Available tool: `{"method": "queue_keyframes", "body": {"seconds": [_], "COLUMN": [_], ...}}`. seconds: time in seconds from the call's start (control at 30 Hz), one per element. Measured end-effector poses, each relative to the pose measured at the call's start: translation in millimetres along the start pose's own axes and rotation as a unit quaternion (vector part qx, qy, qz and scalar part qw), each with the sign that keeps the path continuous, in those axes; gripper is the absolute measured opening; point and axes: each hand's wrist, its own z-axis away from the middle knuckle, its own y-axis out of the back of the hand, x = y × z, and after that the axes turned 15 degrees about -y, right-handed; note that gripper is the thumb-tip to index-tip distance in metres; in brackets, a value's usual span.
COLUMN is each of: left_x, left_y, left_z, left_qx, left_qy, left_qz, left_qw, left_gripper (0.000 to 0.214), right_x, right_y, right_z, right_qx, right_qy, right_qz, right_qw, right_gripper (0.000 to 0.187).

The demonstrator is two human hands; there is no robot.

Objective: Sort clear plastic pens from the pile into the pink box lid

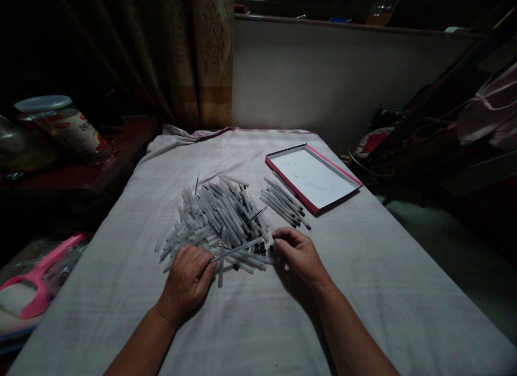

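My left hand (189,276) is closed on a thin clear pen barrel (241,248), pinching its near end between thumb and fingers. The barrel slants up to the right, over the edge of a big heap of translucent pen barrels and parts (218,211). My right hand (298,255) is at the heap's right edge with fingers curled and tips close together; whether something tiny is between them I cannot make out. Small black plugs (260,249) lie just left of its fingertips. Beyond that hand, several pens with dark ends (283,201) lie side by side in a group.
A shallow red-edged box lid (319,174) with a white inside lies at the back right of the cloth-covered table (250,333). At left are a lidded jar (64,125) on a dark red cabinet and a pink-handled object (38,279). A curtain (202,58) hangs behind.
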Motion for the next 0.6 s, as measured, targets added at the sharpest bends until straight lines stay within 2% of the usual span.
{"method": "queue_keyframes", "body": {"seconds": [0.07,0.23,0.37,0.6], "left_x": [-0.7,-0.5,-0.1,-1.0], "left_y": [0.5,0.6,-0.7,3.8], "left_z": [0.7,0.5,0.1,-0.9], "left_qx": [0.0,-0.005,-0.009,-0.012], "left_qy": [0.002,-0.006,-0.019,-0.01], "left_qz": [0.001,0.003,0.007,0.019], "left_qw": [1.0,1.0,1.0,1.0], "left_gripper": [0.019,0.019,0.018,0.015], "right_x": [1.0,5.1,4.0,-4.2], "right_y": [5.3,4.7,-0.9,-4.7], "right_z": [-0.1,5.0,8.7,11.9], "right_qx": [0.008,0.013,-0.02,-0.066], "right_qy": [0.016,0.134,0.109,0.05], "right_qz": [0.04,0.171,0.164,0.122], "right_qw": [0.999,0.976,0.98,0.989], "right_gripper": [0.019,0.015,0.025,0.023]}}
